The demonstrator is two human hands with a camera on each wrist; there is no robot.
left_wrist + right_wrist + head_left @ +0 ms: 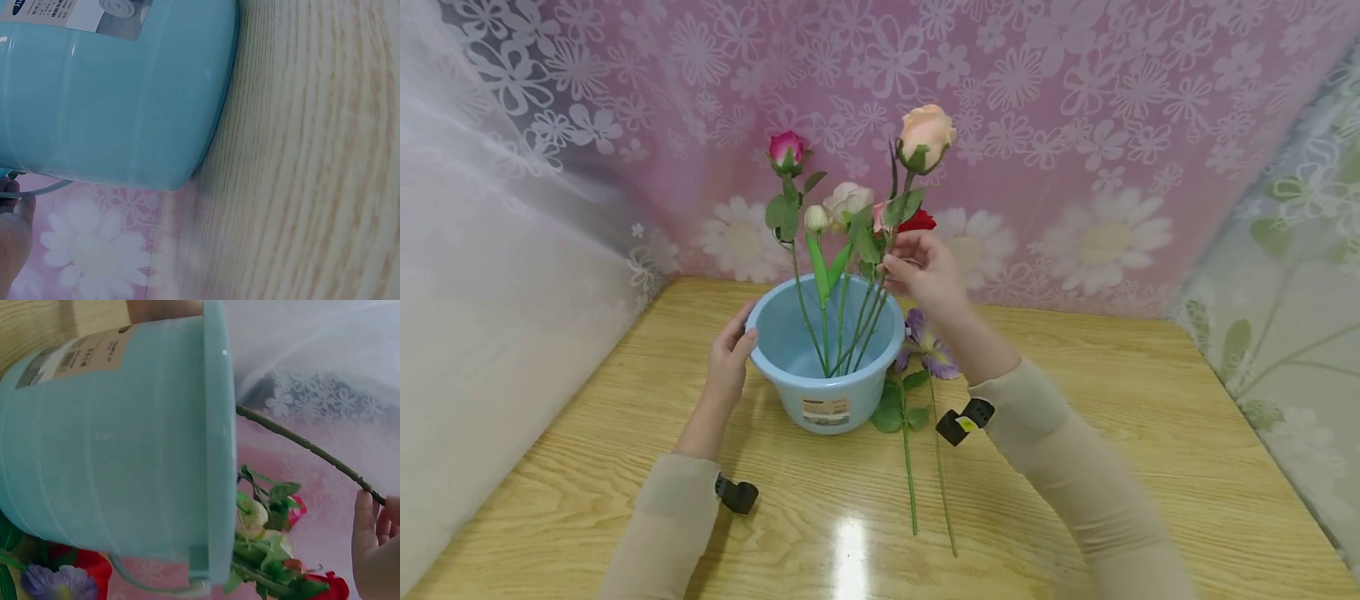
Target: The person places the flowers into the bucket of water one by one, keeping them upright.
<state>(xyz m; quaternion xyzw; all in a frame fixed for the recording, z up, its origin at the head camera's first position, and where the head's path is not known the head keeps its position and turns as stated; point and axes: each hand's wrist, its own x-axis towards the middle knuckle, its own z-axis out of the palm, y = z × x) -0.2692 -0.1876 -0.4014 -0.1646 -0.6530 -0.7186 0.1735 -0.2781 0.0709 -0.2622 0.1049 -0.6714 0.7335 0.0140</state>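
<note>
A light blue plastic bucket point(827, 400) stands on the table, with several artificial flowers leaning inside. My left hand point(728, 350) grips its left rim, thumb over the edge; in the left wrist view that hand point(14, 244) shows beside the bucket's handle point(47, 189). With my right hand point(928, 275) I pinch the stem of a peach rose point(927, 137) above the right rim. The stem point(306, 445) slopes into the bucket in the right wrist view. Also in the bucket are a magenta rose point(787, 150), a white tulip point(816, 218), a pale bloom point(847, 202) and a red flower point(917, 221).
Right of the bucket, a purple iris point(937, 357) and another leafy green stem point(908, 467) lie on the wooden table point(1075, 467). A red bloom point(81, 565) shows beside the iris in the right wrist view. Patterned curtains point(1037, 100) surround the table's back and sides.
</note>
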